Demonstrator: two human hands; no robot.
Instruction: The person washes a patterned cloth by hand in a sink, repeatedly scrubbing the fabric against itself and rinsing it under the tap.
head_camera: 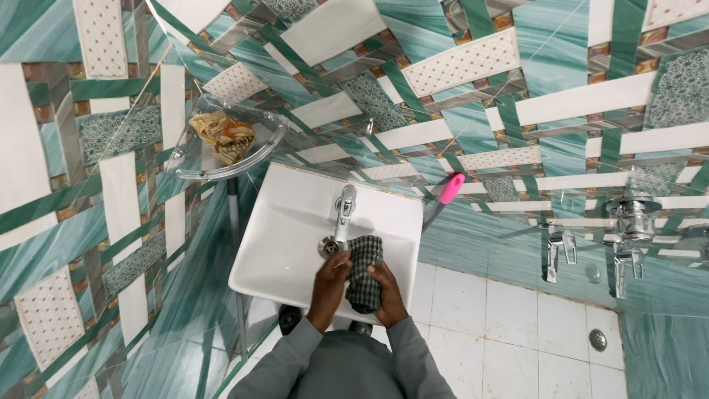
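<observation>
Hands: left point(330, 279) & right point(385, 284) both w/ fingers clenched round checked cloth point(365, 272), over white sink point(284, 244), just below tap point(344, 210).

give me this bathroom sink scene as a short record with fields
setting: tiled bathroom, green and white patterned walls, white floor tiles
left hand: grips the checked cloth from the left
right hand: grips the same cloth from the right
cloth position: over the white sink, just below the chrome tap
corner shelf: clear, holds a crumpled yellowish rag
pink item: at the wall to the right of the sink
wall fittings: chrome taps, far right
</observation>
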